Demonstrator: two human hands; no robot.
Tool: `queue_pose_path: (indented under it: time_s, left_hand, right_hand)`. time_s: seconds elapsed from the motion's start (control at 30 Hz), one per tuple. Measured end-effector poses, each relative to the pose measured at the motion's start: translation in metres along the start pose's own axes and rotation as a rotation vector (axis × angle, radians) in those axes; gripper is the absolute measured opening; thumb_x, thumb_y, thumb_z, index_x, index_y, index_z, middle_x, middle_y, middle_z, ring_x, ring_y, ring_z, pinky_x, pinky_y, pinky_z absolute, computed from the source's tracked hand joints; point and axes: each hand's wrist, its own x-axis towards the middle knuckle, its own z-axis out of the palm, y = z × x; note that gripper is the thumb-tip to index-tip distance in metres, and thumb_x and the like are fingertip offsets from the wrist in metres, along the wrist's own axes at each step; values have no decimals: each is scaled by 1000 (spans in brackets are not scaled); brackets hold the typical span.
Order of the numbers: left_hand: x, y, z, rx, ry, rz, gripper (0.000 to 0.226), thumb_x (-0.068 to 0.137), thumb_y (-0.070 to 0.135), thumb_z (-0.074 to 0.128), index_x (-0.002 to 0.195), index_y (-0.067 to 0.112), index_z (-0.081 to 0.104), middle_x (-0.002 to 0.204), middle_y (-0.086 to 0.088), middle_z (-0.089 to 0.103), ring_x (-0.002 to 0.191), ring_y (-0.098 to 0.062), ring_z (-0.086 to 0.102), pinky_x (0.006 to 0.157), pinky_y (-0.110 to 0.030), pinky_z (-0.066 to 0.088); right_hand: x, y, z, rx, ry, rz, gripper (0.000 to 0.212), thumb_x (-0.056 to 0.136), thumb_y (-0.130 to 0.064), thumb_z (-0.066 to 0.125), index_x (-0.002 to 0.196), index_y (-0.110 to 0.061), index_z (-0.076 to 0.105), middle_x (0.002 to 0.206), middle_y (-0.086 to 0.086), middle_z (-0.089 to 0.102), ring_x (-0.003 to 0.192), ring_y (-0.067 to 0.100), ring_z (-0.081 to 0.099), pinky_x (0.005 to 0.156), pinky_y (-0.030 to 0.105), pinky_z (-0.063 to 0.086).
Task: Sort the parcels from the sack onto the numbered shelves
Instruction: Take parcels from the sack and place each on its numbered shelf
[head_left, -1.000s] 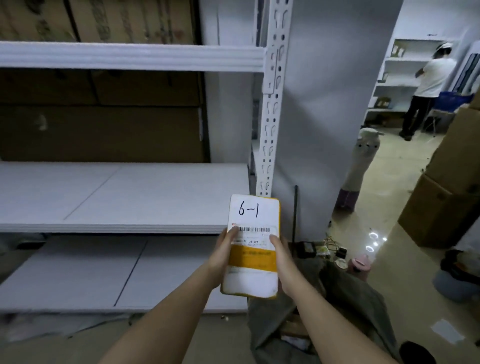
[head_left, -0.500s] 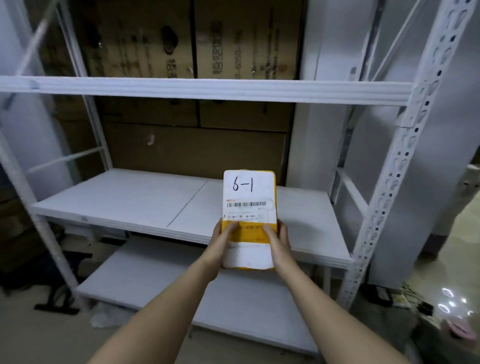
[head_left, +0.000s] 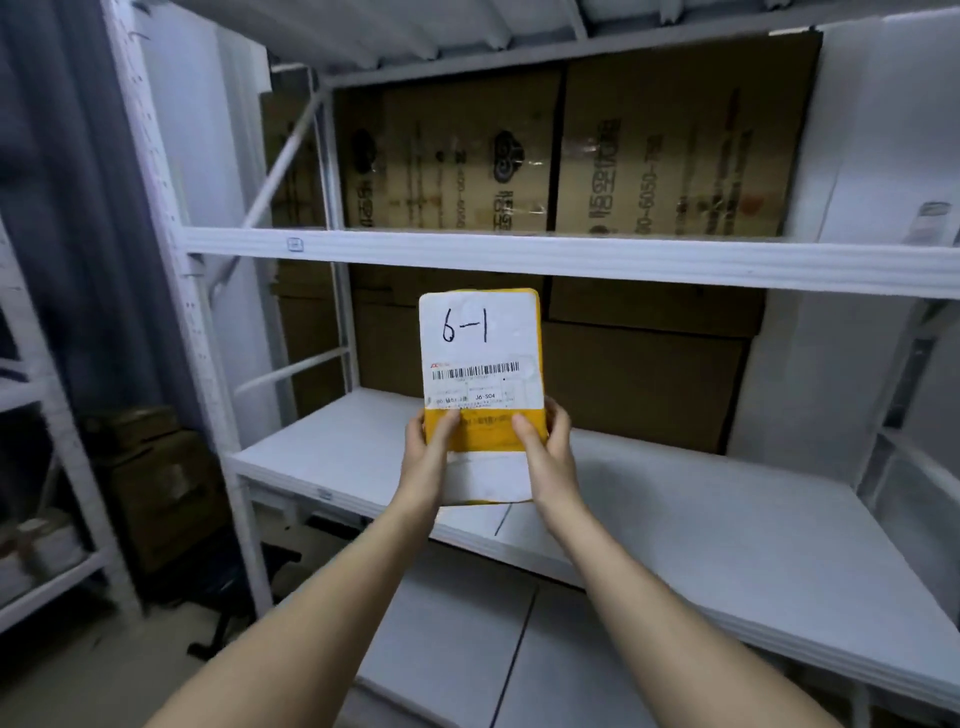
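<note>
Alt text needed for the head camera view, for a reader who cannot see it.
Two bare hands, left hand and right hand, hold up a flat yellow parcel with a white label handwritten "6-1" before a white metal shelving rack. Brown cardboard boxes stand behind its bare shelves.

Yellow parcel (head_left: 480, 395), white label marked 6-1, upright, seemingly above middle shelf (head_left: 727, 525)

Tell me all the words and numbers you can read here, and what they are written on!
"6-1": handwritten in black on the white top of the yellow parcel, gripped by the left hand and right hand.
"J6-S04": printed on the parcel's label under the barcode.
"-6050": on the cardboard box behind the shelf; its other print is unreadable.
Small tag on the shelf beam: too blurred.
</note>
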Motion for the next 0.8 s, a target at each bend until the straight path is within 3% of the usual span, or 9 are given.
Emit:
queue_pose_path:
  time_s: [0.13,0.27,0.4,0.47,0.63,0.7,0.8]
  left_hand:
    - [49,28,-50,-6,158,155,45,95,38,53,136,20,43,126,6,54,113,-8,51,92,-25,38]
    - [89,58,-88,-19,287,366,22,95,37,56,116,30,54,110,15,62,99,6,58,81,-11,44]
    - [136,91,-124,-11,379,529,35,84,51,58,113,31,57,118,3,65,112,-13,61,93,-27,48]
    - [154,110,-137,16,417,565,30,89,49,56,113,32,56,114,7,65,108,-8,61,90,-24,48]
    - [212,151,-171,55,414,682,20,98,34,48,116,26,53,111,10,62,106,-3,59,86,-15,48]
    - [240,166,-184,73,369,695,26,98,35,47,119,21,50,112,7,60,105,-6,59,87,-20,48]
    - [280,188,-199,57,307,638,56,87,51,55,127,13,44,119,1,56,112,-13,56,98,-34,45]
  right_hand:
    - [41,-16,76,16,-83,-143,51,76,-45,58,123,-32,42,117,-10,56,107,5,56,91,24,45]
    - [73,-36,136,29,-154,-293,71,74,-58,58,135,-26,42,127,-6,53,115,6,53,93,20,45]
    - [109,-58,197,104,-219,-397,68,77,-53,58,136,-25,41,125,-10,53,109,-3,53,83,4,41]
    - [129,-68,222,146,-226,-434,67,73,-59,55,132,-31,42,123,-10,54,109,-3,54,86,9,44]
    - [180,-86,281,185,-266,-481,65,73,-62,54,130,-34,39,129,-3,55,118,13,56,100,38,48]
    - [201,-95,300,189,-262,-506,64,77,-59,55,132,-32,39,129,-5,53,118,12,54,100,36,47]
    - [234,-104,323,167,-245,-518,71,81,-51,52,142,-20,35,136,1,50,119,13,51,97,31,43]
